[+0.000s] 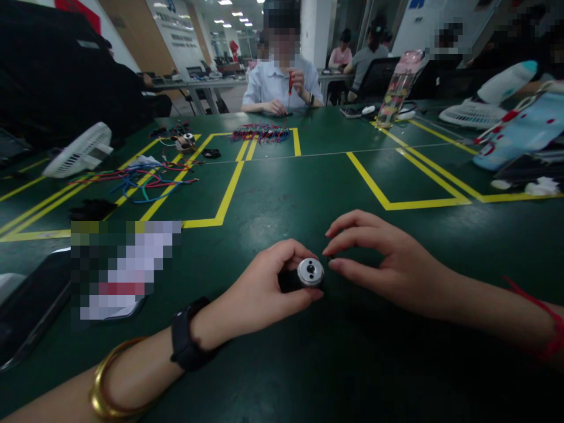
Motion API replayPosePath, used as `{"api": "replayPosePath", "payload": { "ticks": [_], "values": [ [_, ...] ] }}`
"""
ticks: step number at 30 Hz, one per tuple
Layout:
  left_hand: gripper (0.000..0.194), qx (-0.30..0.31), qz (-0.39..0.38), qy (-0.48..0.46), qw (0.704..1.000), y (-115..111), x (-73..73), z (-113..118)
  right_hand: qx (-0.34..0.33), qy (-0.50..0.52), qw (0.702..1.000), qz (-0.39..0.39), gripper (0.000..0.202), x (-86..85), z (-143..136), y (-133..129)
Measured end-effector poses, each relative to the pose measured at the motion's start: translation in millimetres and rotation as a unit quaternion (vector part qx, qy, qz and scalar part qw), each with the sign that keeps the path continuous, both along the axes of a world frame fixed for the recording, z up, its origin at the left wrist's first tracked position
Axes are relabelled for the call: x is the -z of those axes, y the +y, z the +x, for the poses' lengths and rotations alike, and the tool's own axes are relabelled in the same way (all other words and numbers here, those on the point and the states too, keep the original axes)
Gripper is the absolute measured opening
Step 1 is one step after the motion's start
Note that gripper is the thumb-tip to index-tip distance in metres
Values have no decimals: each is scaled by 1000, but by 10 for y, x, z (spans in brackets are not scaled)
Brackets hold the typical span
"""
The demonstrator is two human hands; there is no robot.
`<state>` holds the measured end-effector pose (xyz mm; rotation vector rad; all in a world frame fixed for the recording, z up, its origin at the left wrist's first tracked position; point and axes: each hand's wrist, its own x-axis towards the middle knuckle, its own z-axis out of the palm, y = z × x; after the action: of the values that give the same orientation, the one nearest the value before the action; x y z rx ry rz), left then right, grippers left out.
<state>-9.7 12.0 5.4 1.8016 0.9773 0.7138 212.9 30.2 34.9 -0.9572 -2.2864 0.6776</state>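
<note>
My left hand point(268, 285) is closed around a short silver cylindrical metal part point(311, 272). Its round face is turned up and shows a centre hole with smaller holes beside it; the hand covers part of its side. Just to the right, my right hand point(392, 261) pinches a tiny dark piece point(331, 257) between thumb and fingertips, close to the metal part but apart from it. That piece is too small to name.
On the green table point(282, 200) lie a phone point(35, 305), loose coloured wires point(145, 182) and a wire bundle point(259, 134). White fans point(81, 153) stand left and right. A drink bottle point(399, 88) is at the far right. Opposite, a person point(282, 79) holds a red screwdriver point(290, 83).
</note>
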Motion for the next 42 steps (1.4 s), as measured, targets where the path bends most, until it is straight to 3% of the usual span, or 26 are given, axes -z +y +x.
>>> {"api": "replayPosePath", "payload": {
  "ticks": [4, 15, 19, 24, 27, 42],
  "values": [
    [28, -16, 11, 15, 1000, 5, 27, 2, -39, 4, 999, 21, 12, -99, -136, 10],
    [27, -1, 0, 0, 1000, 9, 20, 7, -78, 0, 997, 1, 24, -56, -93, -51],
    [29, -1, 1, -3, 1000, 8, 7, 0, -12, 19, 999, -32, 23, 3, 45, -20],
    [31, 1, -5, 12, 1000, -3, -33, -10, 100, 26, 987, -121, 18, 210, 268, 78],
    [31, 7, -8, 13, 1000, -5, -34, -16, 121, 65, 977, -166, 18, 278, 324, 90],
    [29, 5, 5, 23, 1000, 3, -20, -5, -9, -38, 997, -74, 9, 245, 187, 73]
  ]
}}
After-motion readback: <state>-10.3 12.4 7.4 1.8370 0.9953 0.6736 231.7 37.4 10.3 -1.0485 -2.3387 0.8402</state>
